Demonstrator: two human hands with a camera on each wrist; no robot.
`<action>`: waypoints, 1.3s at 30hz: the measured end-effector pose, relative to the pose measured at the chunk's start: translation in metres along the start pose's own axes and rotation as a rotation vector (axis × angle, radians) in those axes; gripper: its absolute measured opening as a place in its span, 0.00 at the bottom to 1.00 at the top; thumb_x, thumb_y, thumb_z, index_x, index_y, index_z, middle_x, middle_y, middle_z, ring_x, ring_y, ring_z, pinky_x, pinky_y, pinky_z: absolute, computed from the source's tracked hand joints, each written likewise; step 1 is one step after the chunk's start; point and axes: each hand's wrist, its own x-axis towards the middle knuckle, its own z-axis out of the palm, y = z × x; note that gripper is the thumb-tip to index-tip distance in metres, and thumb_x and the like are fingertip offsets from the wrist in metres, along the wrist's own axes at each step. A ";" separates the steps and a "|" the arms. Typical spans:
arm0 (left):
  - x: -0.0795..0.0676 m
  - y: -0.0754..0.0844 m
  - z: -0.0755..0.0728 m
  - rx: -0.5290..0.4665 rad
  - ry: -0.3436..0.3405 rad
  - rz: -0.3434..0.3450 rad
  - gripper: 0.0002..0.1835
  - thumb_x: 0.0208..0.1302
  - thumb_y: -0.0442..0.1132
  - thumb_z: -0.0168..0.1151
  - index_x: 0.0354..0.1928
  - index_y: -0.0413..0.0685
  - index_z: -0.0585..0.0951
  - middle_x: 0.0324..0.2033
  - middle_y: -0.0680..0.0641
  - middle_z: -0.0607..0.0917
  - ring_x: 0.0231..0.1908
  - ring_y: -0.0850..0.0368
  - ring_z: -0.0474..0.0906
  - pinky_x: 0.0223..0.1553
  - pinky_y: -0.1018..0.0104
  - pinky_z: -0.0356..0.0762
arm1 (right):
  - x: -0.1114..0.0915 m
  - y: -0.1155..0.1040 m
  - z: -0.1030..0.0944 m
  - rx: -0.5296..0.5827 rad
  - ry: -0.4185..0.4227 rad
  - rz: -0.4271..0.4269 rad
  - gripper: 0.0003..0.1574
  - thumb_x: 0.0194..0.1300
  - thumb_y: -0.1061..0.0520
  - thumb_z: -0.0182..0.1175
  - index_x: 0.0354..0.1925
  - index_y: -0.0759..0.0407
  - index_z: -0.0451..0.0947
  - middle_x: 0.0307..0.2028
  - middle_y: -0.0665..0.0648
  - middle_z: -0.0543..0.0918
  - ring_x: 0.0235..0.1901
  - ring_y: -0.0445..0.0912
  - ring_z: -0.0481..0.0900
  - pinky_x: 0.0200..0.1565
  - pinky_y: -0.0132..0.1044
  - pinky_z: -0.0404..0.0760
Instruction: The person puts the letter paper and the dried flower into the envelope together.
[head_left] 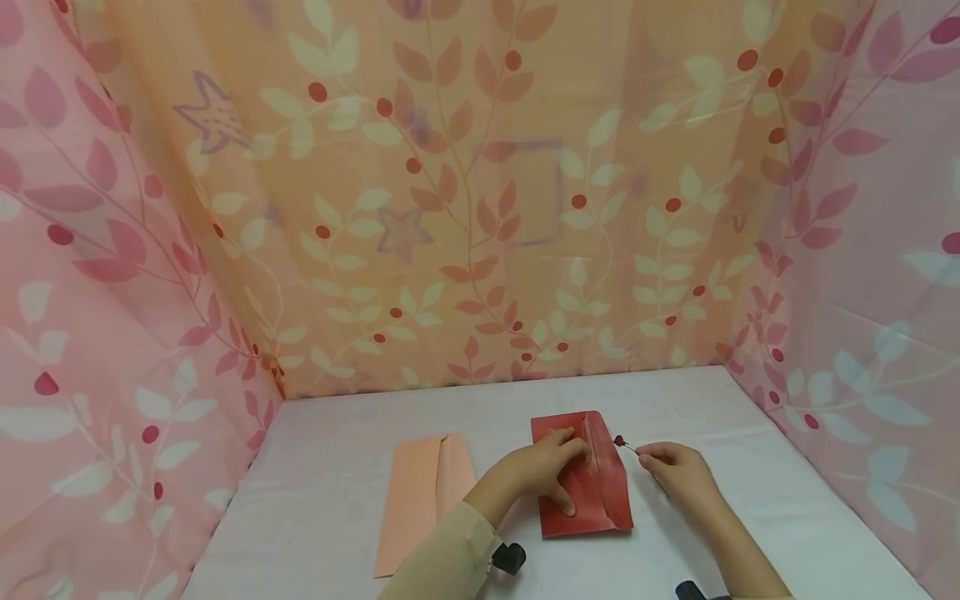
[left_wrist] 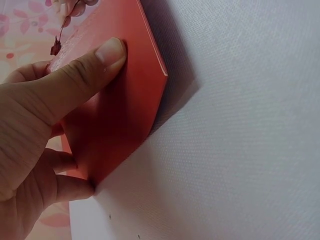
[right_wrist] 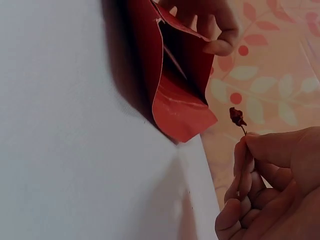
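A red envelope [head_left: 566, 521] lies at the middle right of the white table, its flap unfolded toward the right. My left hand [head_left: 542, 468] holds it, with the thumb [left_wrist: 100, 62] across its face and the fingers round its edges. In the right wrist view the mouth of the envelope [right_wrist: 182, 120] gapes, with a pale line showing inside. Between thumb and fingertips, my right hand [head_left: 684, 477] pinches the thin stem of a small dried dark-red flower, seemingly a rosebud [right_wrist: 237, 116]. The bloom points at the envelope's flap side, a short way from it.
Left of the red envelope, a peach envelope [head_left: 408, 500] lies flat on the white-covered table [head_left: 322, 467], partly behind my left forearm. Leaf-patterned curtains [head_left: 465, 208] enclose the table at the back and both sides. A black device [head_left: 509, 558] sits by my left sleeve.
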 end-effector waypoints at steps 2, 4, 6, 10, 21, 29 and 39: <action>0.000 0.000 0.001 0.004 -0.002 0.001 0.44 0.37 0.56 0.79 0.60 0.80 0.66 0.73 0.55 0.56 0.70 0.55 0.56 0.49 0.54 0.80 | 0.001 -0.002 0.002 -0.003 -0.012 -0.004 0.15 0.65 0.53 0.62 0.46 0.60 0.84 0.42 0.57 0.86 0.36 0.44 0.77 0.34 0.31 0.77; 0.001 -0.001 0.001 0.003 -0.002 0.000 0.45 0.37 0.56 0.79 0.60 0.81 0.65 0.73 0.55 0.56 0.70 0.55 0.56 0.49 0.54 0.81 | 0.003 -0.004 0.005 -0.008 -0.026 -0.004 0.15 0.65 0.54 0.61 0.47 0.59 0.84 0.43 0.59 0.86 0.38 0.46 0.77 0.34 0.32 0.77; 0.001 -0.001 0.002 0.006 -0.001 0.001 0.45 0.37 0.57 0.79 0.61 0.81 0.65 0.73 0.55 0.56 0.70 0.55 0.56 0.49 0.54 0.80 | 0.003 -0.006 0.007 -0.010 -0.043 0.001 0.15 0.65 0.54 0.61 0.47 0.60 0.84 0.44 0.60 0.85 0.40 0.47 0.78 0.35 0.33 0.78; 0.001 -0.001 0.001 0.007 0.002 -0.001 0.45 0.37 0.57 0.79 0.60 0.81 0.65 0.73 0.55 0.57 0.70 0.55 0.57 0.50 0.53 0.80 | 0.005 -0.011 0.011 0.012 -0.075 0.023 0.14 0.66 0.55 0.60 0.46 0.61 0.84 0.42 0.60 0.85 0.39 0.47 0.78 0.34 0.33 0.77; 0.001 0.000 0.000 0.014 0.003 -0.002 0.46 0.37 0.57 0.79 0.62 0.81 0.64 0.72 0.56 0.57 0.69 0.56 0.57 0.49 0.54 0.80 | 0.009 -0.015 0.024 0.148 -0.123 0.160 0.19 0.67 0.51 0.58 0.46 0.65 0.81 0.34 0.58 0.82 0.32 0.47 0.74 0.29 0.36 0.76; -0.001 0.002 -0.002 0.007 0.005 0.005 0.46 0.37 0.58 0.78 0.62 0.80 0.64 0.72 0.55 0.57 0.70 0.56 0.56 0.52 0.53 0.79 | 0.009 -0.021 0.036 0.226 -0.138 0.214 0.19 0.66 0.49 0.60 0.44 0.64 0.80 0.25 0.58 0.79 0.23 0.47 0.75 0.26 0.38 0.79; 0.000 -0.004 0.003 -0.008 0.014 0.008 0.46 0.36 0.59 0.77 0.61 0.81 0.65 0.73 0.55 0.56 0.69 0.55 0.58 0.52 0.52 0.79 | 0.011 -0.023 0.050 0.353 -0.139 0.205 0.17 0.64 0.56 0.60 0.44 0.70 0.79 0.31 0.61 0.85 0.29 0.50 0.85 0.32 0.44 0.85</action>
